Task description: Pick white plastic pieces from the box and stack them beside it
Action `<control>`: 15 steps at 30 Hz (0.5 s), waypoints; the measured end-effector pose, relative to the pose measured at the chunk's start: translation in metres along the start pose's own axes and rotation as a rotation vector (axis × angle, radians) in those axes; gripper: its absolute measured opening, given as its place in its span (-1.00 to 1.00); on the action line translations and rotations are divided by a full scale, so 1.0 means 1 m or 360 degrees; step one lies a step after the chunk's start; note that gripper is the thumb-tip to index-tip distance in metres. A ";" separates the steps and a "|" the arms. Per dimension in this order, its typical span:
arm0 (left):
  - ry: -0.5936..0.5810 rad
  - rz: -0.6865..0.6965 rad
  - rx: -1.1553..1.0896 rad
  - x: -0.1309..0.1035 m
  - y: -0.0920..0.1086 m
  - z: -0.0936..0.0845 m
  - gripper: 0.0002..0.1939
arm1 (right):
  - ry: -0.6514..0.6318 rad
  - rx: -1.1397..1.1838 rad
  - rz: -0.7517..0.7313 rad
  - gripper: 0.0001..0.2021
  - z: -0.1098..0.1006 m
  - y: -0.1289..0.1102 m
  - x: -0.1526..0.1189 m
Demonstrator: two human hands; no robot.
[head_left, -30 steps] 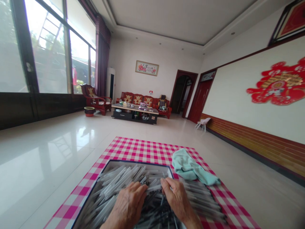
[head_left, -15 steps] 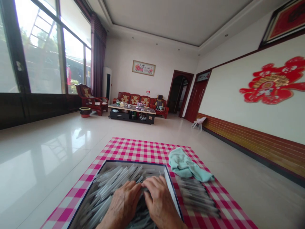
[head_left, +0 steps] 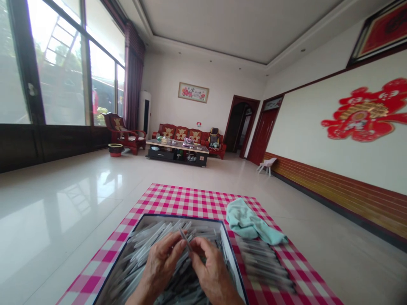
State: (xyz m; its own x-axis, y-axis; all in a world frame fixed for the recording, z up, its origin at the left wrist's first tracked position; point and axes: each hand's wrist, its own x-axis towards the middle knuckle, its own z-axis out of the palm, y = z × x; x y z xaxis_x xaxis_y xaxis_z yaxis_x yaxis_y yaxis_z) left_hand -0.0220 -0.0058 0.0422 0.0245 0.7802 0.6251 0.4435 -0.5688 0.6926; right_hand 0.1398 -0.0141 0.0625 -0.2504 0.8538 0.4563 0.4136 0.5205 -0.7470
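Observation:
A white box with a dark blue rim (head_left: 234, 258) holds many thin translucent and dark pen-like sticks (head_left: 143, 250). Above its middle, my left hand (head_left: 163, 260) pinches one slim grey stick (head_left: 185, 238) between thumb and fingers. My right hand (head_left: 211, 264) grips the lower end of that same stick, its fingers curled. The stick tilts up to the left. Right of the box lies a row of dark pen-like sticks (head_left: 265, 264), blurred, with a mint-green cloth (head_left: 251, 222) just beyond it.
Pink-and-white checked cloth (head_left: 187, 199) covers the table under the box. Farther off stand a low black coffee table (head_left: 176, 152), a red wooden sofa (head_left: 181, 132), an armchair (head_left: 124, 133) and a small pale chair (head_left: 267, 165) by the wall.
Both hands have lifted a little from the sticks in the box and turned, and a slim stick now shows between them. The view has shifted slightly.

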 end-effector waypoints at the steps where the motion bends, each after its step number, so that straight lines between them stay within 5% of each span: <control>1: -0.0012 -0.0004 -0.0057 0.000 0.002 -0.001 -0.72 | -0.0066 0.0036 -0.0005 -0.84 0.003 -0.003 -0.001; 4: 0.0017 -0.0065 -0.0171 0.000 0.006 -0.003 -0.71 | -0.0193 0.0031 -0.0060 -0.80 0.004 -0.007 -0.001; 11: 0.0515 -0.0199 0.0192 -0.001 -0.005 0.000 -0.69 | -0.0078 -0.0357 0.0045 -0.79 -0.030 0.012 0.004; 15: 0.0570 -0.0175 0.0308 -0.002 -0.009 0.001 -0.68 | -0.0278 -0.0468 -0.0008 -0.73 -0.027 0.022 0.001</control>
State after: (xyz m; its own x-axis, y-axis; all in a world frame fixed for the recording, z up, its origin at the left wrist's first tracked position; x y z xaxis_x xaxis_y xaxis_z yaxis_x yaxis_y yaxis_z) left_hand -0.0250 -0.0020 0.0345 -0.3301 0.6746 0.6603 0.5869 -0.4012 0.7032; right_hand 0.1719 -0.0020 0.0597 -0.3886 0.8519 0.3512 0.6405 0.5237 -0.5617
